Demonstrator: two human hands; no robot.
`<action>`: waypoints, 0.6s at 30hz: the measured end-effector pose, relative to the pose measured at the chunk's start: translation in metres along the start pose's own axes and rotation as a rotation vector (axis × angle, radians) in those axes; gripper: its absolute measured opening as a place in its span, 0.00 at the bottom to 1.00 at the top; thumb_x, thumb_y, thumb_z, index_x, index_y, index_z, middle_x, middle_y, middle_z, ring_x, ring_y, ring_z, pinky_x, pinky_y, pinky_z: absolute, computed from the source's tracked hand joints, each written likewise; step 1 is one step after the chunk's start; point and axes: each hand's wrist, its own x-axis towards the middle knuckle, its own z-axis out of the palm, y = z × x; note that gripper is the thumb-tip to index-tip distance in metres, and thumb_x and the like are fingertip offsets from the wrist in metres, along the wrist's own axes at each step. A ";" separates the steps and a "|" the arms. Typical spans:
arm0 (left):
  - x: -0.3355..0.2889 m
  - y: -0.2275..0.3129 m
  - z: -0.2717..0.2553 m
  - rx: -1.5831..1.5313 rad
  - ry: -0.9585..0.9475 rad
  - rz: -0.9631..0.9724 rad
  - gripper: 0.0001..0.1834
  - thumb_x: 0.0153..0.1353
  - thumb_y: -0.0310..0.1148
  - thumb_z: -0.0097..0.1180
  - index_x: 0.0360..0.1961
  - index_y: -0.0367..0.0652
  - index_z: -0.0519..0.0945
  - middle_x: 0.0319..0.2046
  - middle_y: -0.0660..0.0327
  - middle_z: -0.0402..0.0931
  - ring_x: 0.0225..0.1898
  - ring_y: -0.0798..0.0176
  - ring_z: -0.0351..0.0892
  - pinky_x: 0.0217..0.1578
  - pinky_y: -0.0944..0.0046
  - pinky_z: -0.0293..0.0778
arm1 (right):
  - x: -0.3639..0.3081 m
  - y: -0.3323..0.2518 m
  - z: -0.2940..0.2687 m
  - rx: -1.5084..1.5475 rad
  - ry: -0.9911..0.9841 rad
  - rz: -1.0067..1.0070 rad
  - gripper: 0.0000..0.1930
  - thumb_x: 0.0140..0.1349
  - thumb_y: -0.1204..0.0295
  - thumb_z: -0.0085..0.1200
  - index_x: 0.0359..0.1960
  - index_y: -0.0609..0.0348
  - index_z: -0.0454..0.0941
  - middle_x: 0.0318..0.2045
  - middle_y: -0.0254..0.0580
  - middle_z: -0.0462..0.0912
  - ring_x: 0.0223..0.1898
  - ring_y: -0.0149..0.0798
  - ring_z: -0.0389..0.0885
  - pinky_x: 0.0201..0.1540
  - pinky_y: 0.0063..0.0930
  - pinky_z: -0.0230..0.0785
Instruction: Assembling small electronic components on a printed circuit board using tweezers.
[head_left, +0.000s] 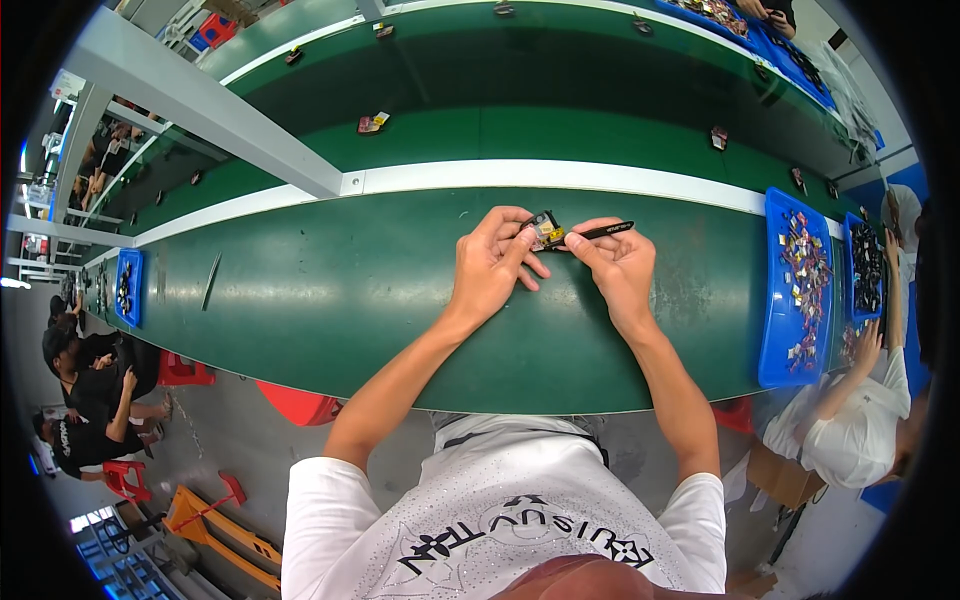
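My left hand (496,262) grips a small black electronic part (546,222) with pale and yellow pieces in it, holding it just above the green worktop. My right hand (618,268) pinches a pair of slim black tweezers (606,230) with light print along the side. Their wide end points out to the right. The tip end reaches toward the part, but my fingers cover it, so I cannot tell whether it touches. Both hands are close together, with the part between them.
At the right stand a blue tray (770,290) of small wired parts and a second blue tray (850,230) of black parts, beside a co-worker in white (850,430). A thin metal tool (211,281) and a small blue bin (134,258) lie left. Beyond the white rail (560,176), a green conveyor (560,130) carries scattered parts.
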 end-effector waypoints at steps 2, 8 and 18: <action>0.000 0.000 0.000 0.003 -0.001 -0.008 0.12 0.72 0.24 0.51 0.51 0.26 0.73 0.39 0.46 0.83 0.27 0.61 0.86 0.21 0.66 0.82 | 0.000 0.000 0.000 0.007 -0.002 -0.004 0.06 0.63 0.82 0.63 0.41 0.70 0.82 0.36 0.49 0.88 0.40 0.36 0.88 0.44 0.24 0.79; 0.002 -0.002 -0.002 -0.019 -0.026 -0.021 0.12 0.72 0.25 0.52 0.51 0.26 0.73 0.37 0.47 0.82 0.26 0.61 0.86 0.21 0.66 0.82 | 0.001 0.005 -0.004 0.056 -0.034 -0.006 0.06 0.63 0.83 0.62 0.41 0.72 0.81 0.36 0.51 0.87 0.40 0.38 0.89 0.44 0.24 0.80; 0.004 0.002 -0.008 0.021 -0.074 -0.069 0.13 0.72 0.25 0.52 0.52 0.26 0.74 0.35 0.50 0.82 0.24 0.61 0.84 0.19 0.68 0.77 | 0.002 -0.002 -0.006 0.031 -0.061 0.010 0.06 0.62 0.85 0.63 0.40 0.72 0.80 0.35 0.51 0.87 0.39 0.38 0.89 0.43 0.24 0.81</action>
